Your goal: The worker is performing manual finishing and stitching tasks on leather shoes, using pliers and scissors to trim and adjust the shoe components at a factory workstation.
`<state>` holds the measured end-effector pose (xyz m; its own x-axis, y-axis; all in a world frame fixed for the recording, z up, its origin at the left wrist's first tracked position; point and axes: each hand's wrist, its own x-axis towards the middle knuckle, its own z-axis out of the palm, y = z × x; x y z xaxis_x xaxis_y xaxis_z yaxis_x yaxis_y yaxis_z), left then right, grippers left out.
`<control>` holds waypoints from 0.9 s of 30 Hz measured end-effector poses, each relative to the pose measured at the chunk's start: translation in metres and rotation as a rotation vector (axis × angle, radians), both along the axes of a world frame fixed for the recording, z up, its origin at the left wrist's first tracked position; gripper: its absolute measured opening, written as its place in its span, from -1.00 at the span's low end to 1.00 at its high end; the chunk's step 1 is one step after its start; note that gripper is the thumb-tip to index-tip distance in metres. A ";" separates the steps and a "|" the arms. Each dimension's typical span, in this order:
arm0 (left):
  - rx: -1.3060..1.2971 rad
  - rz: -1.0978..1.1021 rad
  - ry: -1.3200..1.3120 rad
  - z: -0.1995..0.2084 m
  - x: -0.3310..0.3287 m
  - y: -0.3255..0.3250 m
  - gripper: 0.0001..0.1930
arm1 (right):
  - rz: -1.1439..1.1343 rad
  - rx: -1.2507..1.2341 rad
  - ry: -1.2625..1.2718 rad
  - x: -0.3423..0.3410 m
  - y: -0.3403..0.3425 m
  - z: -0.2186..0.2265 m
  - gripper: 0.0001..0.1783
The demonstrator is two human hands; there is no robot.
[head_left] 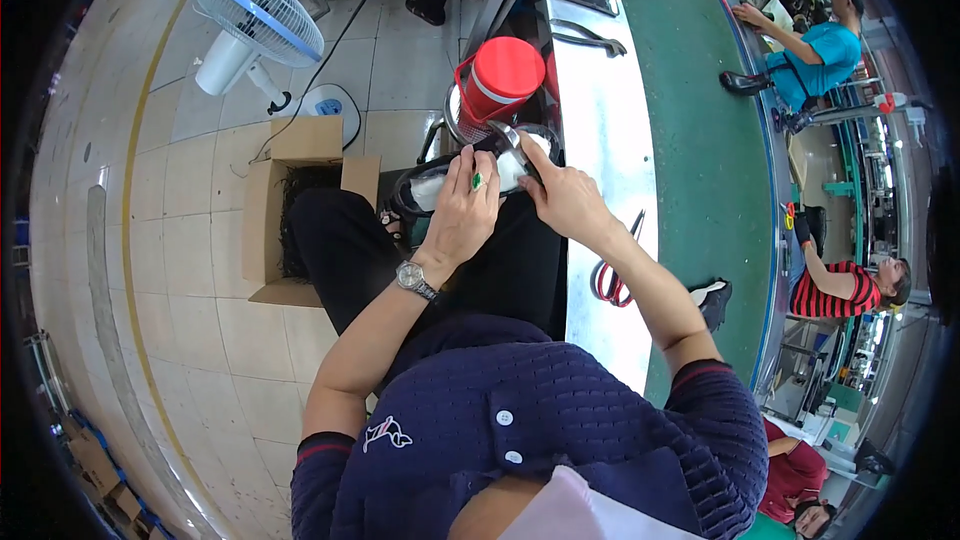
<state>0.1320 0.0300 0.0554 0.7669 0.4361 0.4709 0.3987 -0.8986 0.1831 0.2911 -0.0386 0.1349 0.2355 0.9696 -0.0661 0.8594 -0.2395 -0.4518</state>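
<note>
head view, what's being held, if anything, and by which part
The left hand holds what looks like a shoe across its middle; the right hand is at its right end, exact hold hidden.

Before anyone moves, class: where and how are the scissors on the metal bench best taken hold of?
Likely by the scissors' red loops, from the wearer's side, left of the right forearm: the loops lie toward the wearer, the blades point away, and that forearm crosses in front of the scissors' middle.
</note>
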 end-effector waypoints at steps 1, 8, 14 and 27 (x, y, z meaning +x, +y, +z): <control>0.001 0.000 -0.001 0.000 -0.001 0.000 -0.39 | 0.086 -0.132 -0.137 0.001 0.002 0.001 -0.33; 0.017 -0.002 -0.041 -0.005 -0.001 0.001 -0.51 | 0.040 -0.125 -0.157 -0.016 0.000 -0.002 -0.35; -0.086 -0.002 -0.143 -0.005 -0.003 0.000 -0.55 | -0.016 0.088 -0.057 -0.030 -0.004 0.012 -0.33; 0.149 0.189 0.258 0.009 -0.027 0.002 -0.47 | 0.135 -0.084 -0.242 -0.040 0.003 0.001 -0.27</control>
<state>0.1047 0.0318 0.0648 0.7811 0.5229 0.3412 0.5767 -0.8137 -0.0730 0.2507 -0.0352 0.1357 0.1229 0.9868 -0.1051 0.9665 -0.1431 -0.2133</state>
